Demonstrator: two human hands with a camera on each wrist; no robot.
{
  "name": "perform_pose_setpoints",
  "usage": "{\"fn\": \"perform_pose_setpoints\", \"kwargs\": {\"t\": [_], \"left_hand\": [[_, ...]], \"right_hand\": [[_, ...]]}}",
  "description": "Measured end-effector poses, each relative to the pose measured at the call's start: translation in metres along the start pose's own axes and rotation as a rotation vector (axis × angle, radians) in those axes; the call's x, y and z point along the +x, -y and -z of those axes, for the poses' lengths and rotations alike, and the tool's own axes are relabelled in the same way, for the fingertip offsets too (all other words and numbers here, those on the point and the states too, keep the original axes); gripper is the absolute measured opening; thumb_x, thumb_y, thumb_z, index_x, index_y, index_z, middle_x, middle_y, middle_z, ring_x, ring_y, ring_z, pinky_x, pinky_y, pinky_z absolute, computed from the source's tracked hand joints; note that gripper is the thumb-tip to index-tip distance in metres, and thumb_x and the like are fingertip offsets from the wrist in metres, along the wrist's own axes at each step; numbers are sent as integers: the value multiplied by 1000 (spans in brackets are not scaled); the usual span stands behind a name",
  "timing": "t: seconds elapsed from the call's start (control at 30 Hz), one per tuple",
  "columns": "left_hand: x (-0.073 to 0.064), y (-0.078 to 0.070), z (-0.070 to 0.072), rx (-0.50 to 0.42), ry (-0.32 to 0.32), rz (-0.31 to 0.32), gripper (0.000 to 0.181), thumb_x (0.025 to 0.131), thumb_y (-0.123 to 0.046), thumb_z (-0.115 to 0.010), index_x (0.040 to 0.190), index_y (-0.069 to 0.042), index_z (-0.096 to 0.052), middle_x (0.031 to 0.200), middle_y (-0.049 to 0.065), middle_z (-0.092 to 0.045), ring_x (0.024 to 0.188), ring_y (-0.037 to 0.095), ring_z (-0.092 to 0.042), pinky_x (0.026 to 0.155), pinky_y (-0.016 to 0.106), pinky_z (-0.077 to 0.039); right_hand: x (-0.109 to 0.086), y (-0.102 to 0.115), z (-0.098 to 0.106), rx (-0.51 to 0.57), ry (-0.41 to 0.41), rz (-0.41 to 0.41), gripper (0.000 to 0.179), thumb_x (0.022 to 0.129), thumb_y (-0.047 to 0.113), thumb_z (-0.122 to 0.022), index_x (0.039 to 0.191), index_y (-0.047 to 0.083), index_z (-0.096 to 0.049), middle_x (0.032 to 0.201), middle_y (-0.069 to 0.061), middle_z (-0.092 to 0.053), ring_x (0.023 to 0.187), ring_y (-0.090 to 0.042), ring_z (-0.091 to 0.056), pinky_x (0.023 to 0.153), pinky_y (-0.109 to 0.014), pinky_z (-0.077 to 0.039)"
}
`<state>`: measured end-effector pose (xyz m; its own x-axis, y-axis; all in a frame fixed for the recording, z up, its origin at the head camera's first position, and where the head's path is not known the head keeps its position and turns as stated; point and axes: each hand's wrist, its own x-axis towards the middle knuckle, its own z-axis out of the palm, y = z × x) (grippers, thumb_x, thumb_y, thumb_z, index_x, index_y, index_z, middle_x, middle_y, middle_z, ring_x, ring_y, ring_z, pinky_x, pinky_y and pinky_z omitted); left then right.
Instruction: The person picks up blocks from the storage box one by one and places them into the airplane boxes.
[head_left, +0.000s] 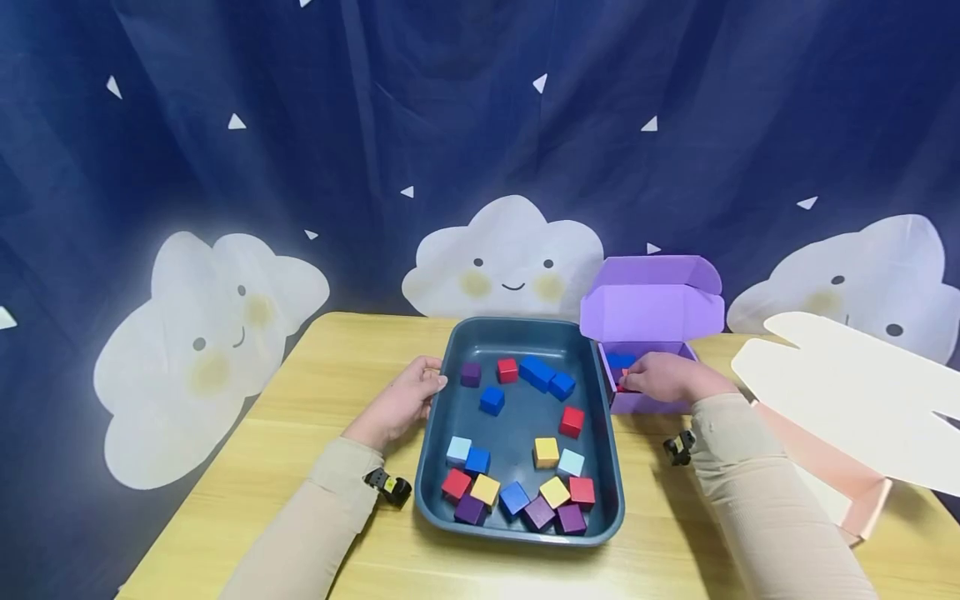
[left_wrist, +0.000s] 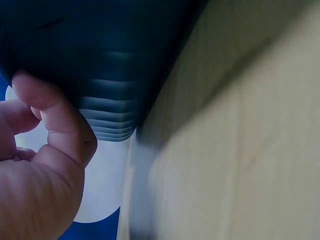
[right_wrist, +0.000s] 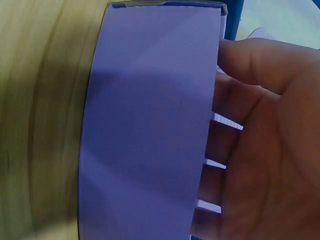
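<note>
My left hand [head_left: 405, 397] is at the left rim of a dark blue-grey tray [head_left: 423, 467], its loosely bent fingers and thumb touching the outside. The left wrist view has the thumb [left_wrist: 65, 117] against the ribbed tray wall [left_wrist: 107, 95]. Inside the tray lie several cubes, among them a red cube [head_left: 572, 422], a blue cube [head_left: 492, 401] and a yellow cube [head_left: 546, 452]. My right hand [head_left: 663, 377] reaches into a purple box [head_left: 648, 403], pinching a red block [head_left: 621, 385]. In the right wrist view, the box wall [right_wrist: 150, 125] hides the fingertips.
The purple box's lid [head_left: 652, 310] stands raised behind it. To the right, a peach-coloured box [head_left: 870, 508] sits partly under a large white shape [head_left: 840, 392]. A blue cloud-patterned curtain [head_left: 465, 100] hangs behind the wooden table [head_left: 337, 358].
</note>
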<state>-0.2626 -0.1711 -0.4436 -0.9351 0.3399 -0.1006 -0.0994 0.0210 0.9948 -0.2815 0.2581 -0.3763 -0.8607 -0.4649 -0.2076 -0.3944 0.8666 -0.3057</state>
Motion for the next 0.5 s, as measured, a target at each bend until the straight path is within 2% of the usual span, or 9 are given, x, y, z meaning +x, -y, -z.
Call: {"fn": "perform_pose_setpoints", "kwargs": {"t": [0.1,0.27,0.5], "left_hand": [[-1,-2,-1,12,3,3,34,109,-13,-44,137,4,-36,114,32,-57,72,18,-60,61,26,-53],[-2,-5,-1,16,1,4,33,109,-11,-44,137,4,-36,115,34,-56,72,18,-60,61,26,-53],[-2,-5,-1,29,-5,0,34,108,-12,-44,137,4,-36,116,33,-57,74,19,-61,63,26,-53]], "right_hand": [[-3,1,1,20,1,6,30,100,24,-52,80,12,-70,76,1,-60,78,-19,-55,76,-39,-45],[-8,3,4,66,-2,12,25,97,24,-58,82,11,-72,79,0,-64,77,-16,-54,75,-37,-46],[-11,5,3,76,-6,28,22,96,22,-58,85,10,-73,83,0,-65,79,-17,-55,78,-39,-47]]}}
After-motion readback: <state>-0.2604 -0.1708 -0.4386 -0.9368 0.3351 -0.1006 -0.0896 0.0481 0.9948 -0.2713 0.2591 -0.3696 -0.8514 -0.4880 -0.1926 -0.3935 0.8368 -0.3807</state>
